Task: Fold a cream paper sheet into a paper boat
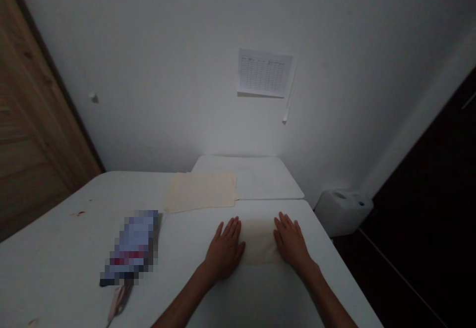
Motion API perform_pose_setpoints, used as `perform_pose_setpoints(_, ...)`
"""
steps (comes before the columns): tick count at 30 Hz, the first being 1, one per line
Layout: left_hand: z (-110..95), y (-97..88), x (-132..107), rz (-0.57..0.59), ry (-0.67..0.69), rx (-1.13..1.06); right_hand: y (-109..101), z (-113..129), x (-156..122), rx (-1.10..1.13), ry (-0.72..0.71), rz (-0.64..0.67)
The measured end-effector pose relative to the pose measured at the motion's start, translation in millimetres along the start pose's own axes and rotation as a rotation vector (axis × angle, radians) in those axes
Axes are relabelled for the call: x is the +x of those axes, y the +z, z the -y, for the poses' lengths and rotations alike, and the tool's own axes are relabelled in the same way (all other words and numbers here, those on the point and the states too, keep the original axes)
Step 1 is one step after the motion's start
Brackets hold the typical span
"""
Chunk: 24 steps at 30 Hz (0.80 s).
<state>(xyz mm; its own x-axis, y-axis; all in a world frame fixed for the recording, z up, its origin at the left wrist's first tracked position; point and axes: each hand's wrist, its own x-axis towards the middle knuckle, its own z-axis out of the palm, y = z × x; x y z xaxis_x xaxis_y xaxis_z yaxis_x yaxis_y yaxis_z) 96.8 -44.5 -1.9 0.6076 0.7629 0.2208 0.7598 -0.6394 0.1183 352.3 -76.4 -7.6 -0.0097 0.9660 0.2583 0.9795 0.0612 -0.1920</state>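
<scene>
A small, plain workroom, it seems: the hands (pixel 225 248) rest on a white folding counter (pixel 178 253), with a printed grid sheet (pixel 265 73) taped to the bare wall (pixel 148 70) beyond it and wooden paneling (pixel 33 120) to its left.

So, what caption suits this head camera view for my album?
Left hand and right hand flank a pale cloth on a white table, near a second cream cloth.

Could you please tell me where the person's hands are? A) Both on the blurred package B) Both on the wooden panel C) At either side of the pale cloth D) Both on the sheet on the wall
C. The left hand and right hand lie flat on the white table, flanking the pale cloth.
</scene>
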Motion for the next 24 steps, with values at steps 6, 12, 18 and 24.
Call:
perform_pose_setpoints(6,13,-0.4,-2,-0.023,0.07,-0.052,-17,18,30,0.218,-0.21,0.042)
perform_pose_setpoints(12,25,1.0,-2,-0.074,0.021,-0.068,-23,37,49,0.22,-0.132,0.224)
perform_pose_setpoints(18,28,-2.9,0,-0.105,-0.031,-0.045,-22,42,47,0.195,-0.044,0.273)
perform_pose_setpoints(24,25,-5.3,-1,-0.166,-0.057,-0.07,-17,50,44,0.172,0.056,0.237)
